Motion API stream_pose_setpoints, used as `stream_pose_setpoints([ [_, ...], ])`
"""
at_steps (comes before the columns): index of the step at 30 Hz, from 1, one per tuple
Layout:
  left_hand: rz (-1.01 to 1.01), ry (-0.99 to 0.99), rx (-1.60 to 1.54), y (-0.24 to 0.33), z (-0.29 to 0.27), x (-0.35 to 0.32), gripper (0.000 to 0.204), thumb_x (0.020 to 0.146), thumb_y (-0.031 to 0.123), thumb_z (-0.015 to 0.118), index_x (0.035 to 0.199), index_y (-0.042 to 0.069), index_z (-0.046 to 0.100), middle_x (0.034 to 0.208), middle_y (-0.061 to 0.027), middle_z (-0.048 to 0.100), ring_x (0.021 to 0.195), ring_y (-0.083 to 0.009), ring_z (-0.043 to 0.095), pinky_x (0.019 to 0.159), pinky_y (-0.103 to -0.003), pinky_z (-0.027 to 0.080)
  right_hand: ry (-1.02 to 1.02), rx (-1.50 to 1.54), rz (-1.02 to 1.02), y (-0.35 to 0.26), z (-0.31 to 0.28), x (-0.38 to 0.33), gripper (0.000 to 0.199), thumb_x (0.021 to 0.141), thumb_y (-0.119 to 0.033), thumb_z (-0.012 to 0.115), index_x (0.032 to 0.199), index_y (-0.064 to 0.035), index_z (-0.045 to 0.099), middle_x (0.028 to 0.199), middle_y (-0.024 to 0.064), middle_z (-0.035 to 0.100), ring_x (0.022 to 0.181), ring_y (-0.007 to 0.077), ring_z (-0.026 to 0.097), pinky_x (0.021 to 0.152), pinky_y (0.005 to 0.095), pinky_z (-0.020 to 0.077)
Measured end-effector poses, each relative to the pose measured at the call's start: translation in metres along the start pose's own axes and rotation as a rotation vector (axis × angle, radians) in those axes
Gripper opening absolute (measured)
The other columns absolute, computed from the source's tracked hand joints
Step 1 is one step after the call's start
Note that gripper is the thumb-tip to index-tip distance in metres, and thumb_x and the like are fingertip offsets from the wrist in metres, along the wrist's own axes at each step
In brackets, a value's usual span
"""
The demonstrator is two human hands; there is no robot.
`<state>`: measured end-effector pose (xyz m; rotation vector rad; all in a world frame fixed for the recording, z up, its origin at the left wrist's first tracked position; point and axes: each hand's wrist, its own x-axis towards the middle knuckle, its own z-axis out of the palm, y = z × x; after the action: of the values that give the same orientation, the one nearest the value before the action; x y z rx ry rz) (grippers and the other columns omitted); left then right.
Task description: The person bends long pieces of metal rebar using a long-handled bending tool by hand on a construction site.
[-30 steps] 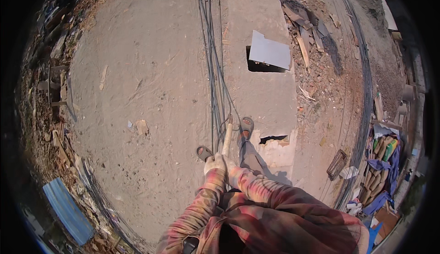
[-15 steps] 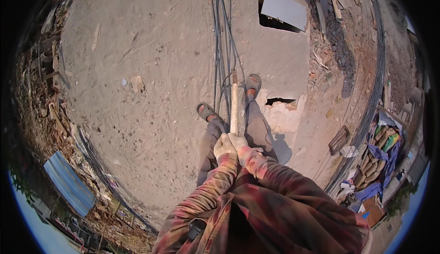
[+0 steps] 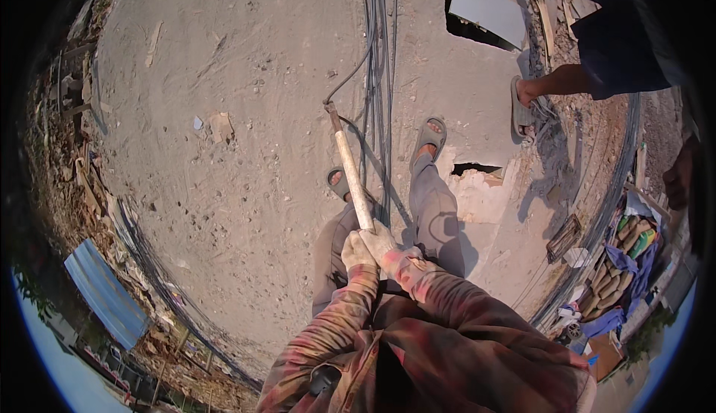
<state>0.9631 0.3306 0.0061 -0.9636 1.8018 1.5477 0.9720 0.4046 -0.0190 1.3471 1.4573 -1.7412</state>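
Observation:
Both my hands, in pale work gloves, are closed round the lower end of a long rebar bender (image 3: 353, 178) with a light-coloured handle. My left hand (image 3: 357, 252) sits a little lower, against my right hand (image 3: 380, 240). The tool slants away and to the left, and its dark metal head (image 3: 333, 112) is at the end of a curved steel rod (image 3: 353, 74). How the head grips the rod is too small to tell. That rod curves out leftward from a bundle of long steel rods (image 3: 382, 48) lying on the ground between my sandalled feet.
A grey panel (image 3: 486, 7) partly covers a dark opening at the far right; a smaller hole (image 3: 477, 168) lies nearer. Another person's leg (image 3: 559, 83) stands beside the panel. Rubble lines both sides, with filled sacks (image 3: 608, 286) at right and a blue corrugated sheet (image 3: 108, 292) at left.
The rebar bender's head has swung left, away from the bundle, with the curved rod's end beside it. My hands shifted slightly left. Another person has come into view at the right.

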Motion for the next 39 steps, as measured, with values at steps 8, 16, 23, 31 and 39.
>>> stream_pose_setpoints([
  [8,-0.097,-0.324,0.326,0.042,-0.011,0.042,0.028,0.093,0.028,0.058,0.105,0.005,0.065,0.085,-0.0049,0.064,0.075,-0.015,0.06,0.066,-0.031,0.049,-0.172,0.49,0.352,-0.064,-0.114,-0.101,0.025,0.087,-0.014,0.056,0.111,-0.0126,0.048,0.069,0.0066,0.051,0.046,0.0194,0.05,0.038,0.0353,0.0428],
  [16,-0.088,-0.442,0.589,0.065,0.022,0.07,0.032,0.09,0.026,0.059,0.113,0.004,0.063,0.101,-0.0147,0.069,0.096,-0.0224,0.065,0.086,-0.032,0.048,-0.228,0.575,0.514,-0.102,-0.147,-0.1,0.018,0.088,-0.012,0.057,0.104,-0.0105,0.049,0.071,0.0077,0.053,0.047,0.0208,0.052,0.038,0.0374,0.0434],
  [23,-0.058,-0.441,0.784,0.068,0.056,0.078,0.03,0.089,0.026,0.058,0.11,0.005,0.065,0.097,-0.0141,0.069,0.092,-0.0232,0.065,0.085,-0.032,0.048,-0.296,0.577,0.507,-0.147,-0.177,-0.097,0.015,0.086,-0.011,0.056,0.099,-0.0086,0.048,0.069,0.0054,0.051,0.046,0.0169,0.049,0.038,0.0319,0.0399],
  [31,0.011,-0.312,0.872,0.101,0.112,0.168,0.03,0.089,0.024,0.056,0.112,0.008,0.065,0.081,-0.0026,0.063,0.062,-0.0135,0.056,0.056,-0.028,0.047,-0.414,0.487,0.467,-0.175,-0.208,-0.086,0.015,0.086,-0.009,0.054,0.1,-0.0085,0.049,0.07,0.0046,0.053,0.051,0.0171,0.054,0.043,0.0312,0.0445],
  [39,0.27,-0.305,1.226,0.166,0.175,0.242,0.035,0.087,0.031,0.053,0.114,0.012,0.065,0.105,-0.0167,0.068,0.103,-0.0313,0.065,0.089,-0.035,0.048,-0.417,0.614,0.445,-0.18,-0.245,-0.085,0.034,0.082,-0.003,0.057,0.115,-0.0097,0.049,0.077,0.0047,0.055,0.056,0.0147,0.054,0.047,0.0289,0.0453],
])
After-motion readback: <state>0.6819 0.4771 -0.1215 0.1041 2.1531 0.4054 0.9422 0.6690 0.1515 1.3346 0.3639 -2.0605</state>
